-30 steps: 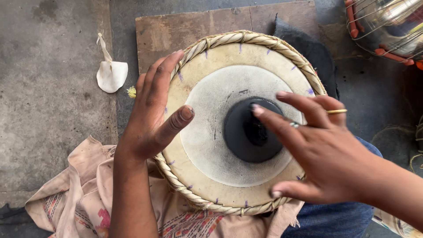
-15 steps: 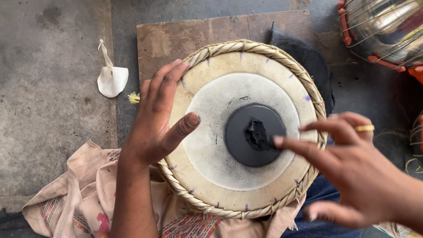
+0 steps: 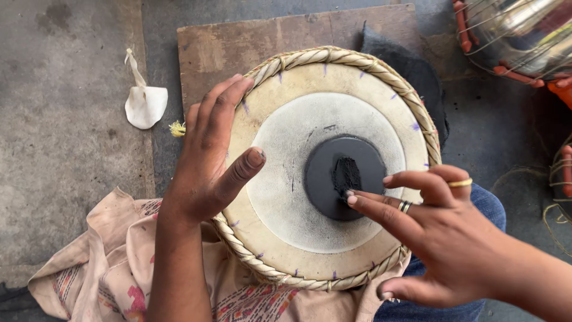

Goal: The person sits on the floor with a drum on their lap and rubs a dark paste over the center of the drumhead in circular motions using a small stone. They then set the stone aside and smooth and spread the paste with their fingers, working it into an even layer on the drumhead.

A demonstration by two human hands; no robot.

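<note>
Drum head: (image 3: pixel 310 179) your round, pale skin with a braided rope rim lies face up over your lap, filling the middle of the view.
Wooden board: (image 3: pixel 250 45) flat on the floor, just beyond the drum head's far edge.
Cloth: (image 3: pixel 101 268) a beige patterned piece, crumpled under the drum head's near left side.
Metal vessel: (image 3: pixel 524 36) shiny, with orange straps, well off the drum head's far right.
Left hand: (image 3: pixel 211 161) yours lies open and flat on the drum head's left rim, fingers spread, thumb pointing inward; it grips nothing.
Right hand: (image 3: pixel 441 238) yours is open and holds nothing, fingers fanned, two fingertips touching the black patch; rings show on two fingers.
Black patch: (image 3: pixel 333 179) a dark disc right of the drum head's centre, with a darker smear in it.
White scrap: (image 3: pixel 145 104) on the floor, left of the drum head.
</note>
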